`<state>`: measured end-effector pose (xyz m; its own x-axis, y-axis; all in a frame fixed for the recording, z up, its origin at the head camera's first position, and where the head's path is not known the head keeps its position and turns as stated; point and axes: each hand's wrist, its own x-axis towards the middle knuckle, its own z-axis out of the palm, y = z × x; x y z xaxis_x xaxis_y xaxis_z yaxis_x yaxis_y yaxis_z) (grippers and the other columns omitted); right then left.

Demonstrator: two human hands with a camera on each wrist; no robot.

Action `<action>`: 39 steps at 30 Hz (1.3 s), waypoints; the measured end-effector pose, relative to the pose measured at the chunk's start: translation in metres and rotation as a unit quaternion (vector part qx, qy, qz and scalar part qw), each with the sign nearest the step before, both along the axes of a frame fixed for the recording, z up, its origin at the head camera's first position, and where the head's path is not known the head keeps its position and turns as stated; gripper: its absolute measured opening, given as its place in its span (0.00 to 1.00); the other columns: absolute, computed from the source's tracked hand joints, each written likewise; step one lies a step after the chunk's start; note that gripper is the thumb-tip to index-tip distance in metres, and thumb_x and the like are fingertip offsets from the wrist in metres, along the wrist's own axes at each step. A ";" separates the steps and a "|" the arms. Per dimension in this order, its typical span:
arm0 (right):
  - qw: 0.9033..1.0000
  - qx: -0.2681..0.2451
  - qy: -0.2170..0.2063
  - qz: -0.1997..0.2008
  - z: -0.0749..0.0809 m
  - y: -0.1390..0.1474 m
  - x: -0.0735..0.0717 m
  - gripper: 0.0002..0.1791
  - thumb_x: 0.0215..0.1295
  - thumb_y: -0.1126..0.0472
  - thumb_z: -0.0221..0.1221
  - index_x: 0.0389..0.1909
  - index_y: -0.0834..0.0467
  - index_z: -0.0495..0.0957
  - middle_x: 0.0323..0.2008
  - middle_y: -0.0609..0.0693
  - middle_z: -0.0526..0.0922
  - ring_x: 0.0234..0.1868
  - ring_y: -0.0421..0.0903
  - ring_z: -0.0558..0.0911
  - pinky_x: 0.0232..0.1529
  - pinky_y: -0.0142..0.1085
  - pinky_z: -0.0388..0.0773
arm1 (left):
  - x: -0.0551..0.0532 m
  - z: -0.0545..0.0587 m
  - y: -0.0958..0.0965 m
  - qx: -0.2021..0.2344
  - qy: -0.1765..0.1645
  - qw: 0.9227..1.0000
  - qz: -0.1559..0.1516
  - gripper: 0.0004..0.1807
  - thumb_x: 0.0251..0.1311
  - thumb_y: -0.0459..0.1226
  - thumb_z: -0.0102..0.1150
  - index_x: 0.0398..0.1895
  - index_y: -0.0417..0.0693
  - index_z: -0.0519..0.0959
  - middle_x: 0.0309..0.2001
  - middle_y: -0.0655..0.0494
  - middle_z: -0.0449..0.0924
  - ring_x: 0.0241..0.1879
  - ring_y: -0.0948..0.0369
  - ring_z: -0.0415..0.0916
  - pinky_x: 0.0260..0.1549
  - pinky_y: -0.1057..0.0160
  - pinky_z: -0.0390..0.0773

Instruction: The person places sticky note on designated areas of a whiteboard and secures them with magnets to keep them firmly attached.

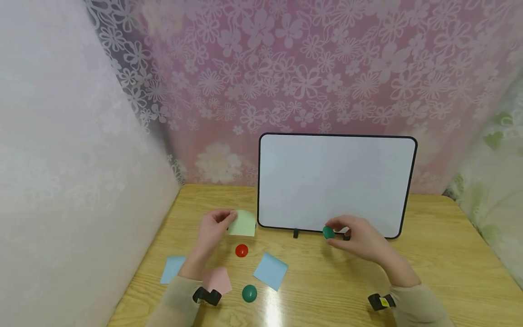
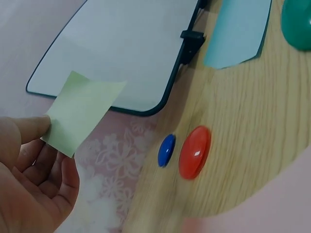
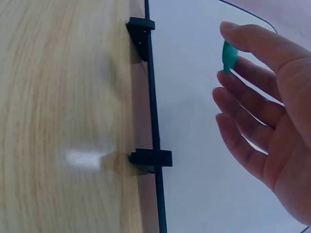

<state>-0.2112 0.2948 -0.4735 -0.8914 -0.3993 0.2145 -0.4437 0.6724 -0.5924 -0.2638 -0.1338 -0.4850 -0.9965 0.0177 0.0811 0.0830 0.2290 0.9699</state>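
My left hand [image 1: 213, 229] pinches a pale green sticky note [image 1: 243, 223] by its edge between thumb and fingers, just left of the whiteboard [image 1: 335, 181]. In the left wrist view the note [image 2: 82, 111] overlaps a lower corner of the board. My right hand [image 1: 361, 238] holds a round green magnet [image 1: 328, 232] between thumb and fingertips, in front of the board's lower edge. Seen from the right wrist, that magnet [image 3: 229, 57] is edge-on, the other fingers spread below it. A red magnet [image 1: 241, 250] and a blue magnet [image 2: 166, 150] lie under the left hand.
Two blue sticky notes, one by the left forearm [image 1: 171, 269] and one nearer the middle [image 1: 271, 271], lie on the wooden table [image 1: 318, 290]. A pink note [image 1: 218, 280] and another green magnet [image 1: 249, 293] are close by. Black feet [image 3: 150, 158] support the board.
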 end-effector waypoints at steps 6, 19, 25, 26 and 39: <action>0.999 0.014 0.030 -0.013 -0.004 -0.009 -0.005 0.20 0.63 0.59 0.78 0.55 0.51 0.86 0.49 0.41 0.86 0.47 0.49 0.86 0.41 0.38 0.85 | 0.002 0.000 0.019 0.007 -0.006 1.000 0.002 0.14 0.71 0.42 0.72 0.49 0.41 0.91 0.43 0.51 0.87 0.39 0.57 0.78 0.35 0.66 0.81; 0.996 0.013 0.079 -0.046 0.003 -0.022 -0.013 0.20 0.64 0.56 0.78 0.55 0.55 0.87 0.49 0.47 0.88 0.47 0.52 0.86 0.42 0.48 0.87 | 0.000 -0.009 0.050 0.023 -0.015 1.000 -0.010 0.14 0.71 0.42 0.71 0.48 0.40 0.90 0.43 0.51 0.88 0.40 0.58 0.79 0.35 0.66 0.81; 0.994 0.005 0.099 -0.048 0.007 -0.024 -0.013 0.18 0.65 0.57 0.77 0.54 0.55 0.87 0.48 0.47 0.88 0.47 0.52 0.86 0.41 0.47 0.87 | -0.001 -0.009 0.060 0.039 -0.022 0.999 -0.009 0.14 0.71 0.42 0.71 0.48 0.40 0.90 0.42 0.52 0.87 0.41 0.58 0.79 0.36 0.66 0.81; 0.994 0.006 0.100 -0.046 0.007 -0.024 -0.014 0.18 0.65 0.56 0.77 0.54 0.55 0.87 0.48 0.47 0.88 0.47 0.53 0.86 0.40 0.47 0.87 | 0.000 -0.009 0.061 0.044 -0.023 0.999 -0.009 0.14 0.71 0.42 0.71 0.48 0.39 0.90 0.42 0.52 0.87 0.40 0.58 0.79 0.36 0.66 0.81; 0.990 0.013 0.131 -0.042 0.009 -0.031 -0.018 0.20 0.62 0.56 0.79 0.52 0.56 0.87 0.47 0.48 0.88 0.46 0.53 0.87 0.38 0.47 0.87 | -0.003 -0.005 0.081 0.050 -0.016 0.999 -0.004 0.16 0.71 0.45 0.71 0.50 0.43 0.90 0.44 0.51 0.87 0.41 0.58 0.79 0.36 0.65 0.80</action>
